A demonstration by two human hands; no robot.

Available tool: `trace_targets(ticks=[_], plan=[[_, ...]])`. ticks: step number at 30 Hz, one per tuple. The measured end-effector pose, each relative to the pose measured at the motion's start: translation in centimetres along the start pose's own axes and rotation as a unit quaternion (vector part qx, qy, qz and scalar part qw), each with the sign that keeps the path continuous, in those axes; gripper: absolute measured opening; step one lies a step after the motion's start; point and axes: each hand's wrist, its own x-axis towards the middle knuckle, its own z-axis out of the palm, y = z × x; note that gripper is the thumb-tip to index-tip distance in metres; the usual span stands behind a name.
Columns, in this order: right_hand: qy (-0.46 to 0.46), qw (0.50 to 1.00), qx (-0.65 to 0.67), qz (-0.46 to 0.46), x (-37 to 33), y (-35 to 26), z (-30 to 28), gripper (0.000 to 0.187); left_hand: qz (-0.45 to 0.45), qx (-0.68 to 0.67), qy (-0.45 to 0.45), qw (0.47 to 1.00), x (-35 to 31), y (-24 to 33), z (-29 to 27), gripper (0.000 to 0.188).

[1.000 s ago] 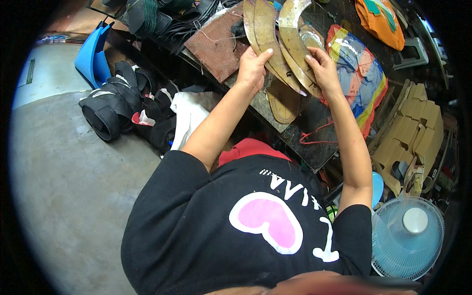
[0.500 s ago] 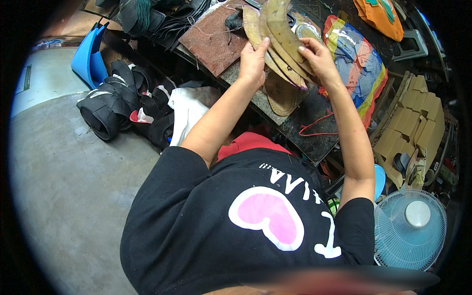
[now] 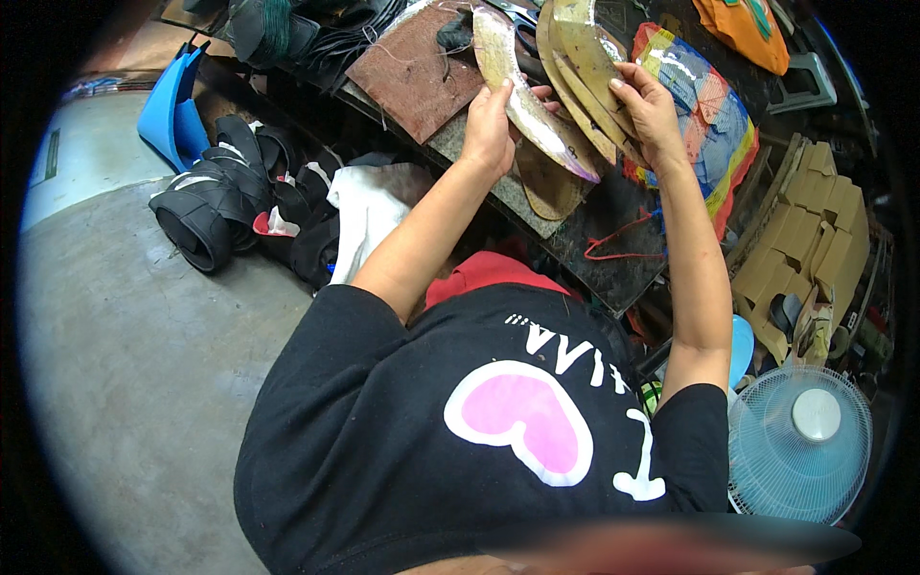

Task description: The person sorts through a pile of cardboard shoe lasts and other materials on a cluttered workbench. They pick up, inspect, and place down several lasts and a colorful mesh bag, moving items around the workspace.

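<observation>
Workshop bench [image 3: 618,280]: dark, cluttered top, set beside a grey floor [image 3: 144,383].
Curved strips: yellowish, held just above the bench, parted into two lots.
Left hand [image 3: 489,134]: lone strip [image 3: 495,53] pinched, thumb on the near side, fingers partly hidden behind.
Right hand [image 3: 656,115]: overlapping stack [image 3: 586,48] gripped along its outer edge, thumb on top.
Handling: judged light, stiff but springy; glossy faces may slide on one another; best taken by the edges, near mid-length.
Obstacles: scissors [image 3: 525,32] partly covered behind the strips; sole-shaped template [image 3: 551,198] overlapped below; reddish-brown board [image 3: 412,81] at left; bright-edged sack [image 3: 704,134] crowded against the right side.
Loose: red cord [image 3: 613,255] trailed on the bench.
</observation>
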Motion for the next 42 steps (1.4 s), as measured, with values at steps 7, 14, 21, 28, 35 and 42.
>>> trace_targets(ticks=[7, 14, 21, 28, 35, 42], plan=[[-0.02, 0.999, 0.041, -0.017, -0.3, -0.9, 0.7, 0.028, -0.007, -0.058, -0.049, 0.997, 0.0, -0.4, -0.2, 0.052], [-0.017, 0.877, -0.453, -0.163, -2.3, -0.8, 5.3, 0.037, 0.089, 0.047, 0.011, 0.995, 0.1, -0.6, 1.5, 0.041], [-0.076, 0.907, -0.349, -0.221, -6.4, -1.4, 3.7, 0.044, 0.166, 0.079, -0.017, 0.983, 3.1, 3.2, -0.9, 0.028], [-0.035, 0.817, -0.569, -0.085, -11.3, 0.3, -5.8, 0.054, 0.238, 0.731, 0.146, 0.623, 6.8, 7.4, -4.6, 0.083], [0.039, 0.768, -0.639, -0.012, -14.4, 2.8, -12.2, 0.056, 0.31, 0.804, 0.21, 0.462, 5.1, 7.0, -3.0, 0.089], [0.123, 0.872, -0.471, -0.049, -14.0, 1.8, -12.7, 0.026, 0.464, 0.703, -0.11, 0.527, 0.1, 1.0, 2.5, 0.047]])
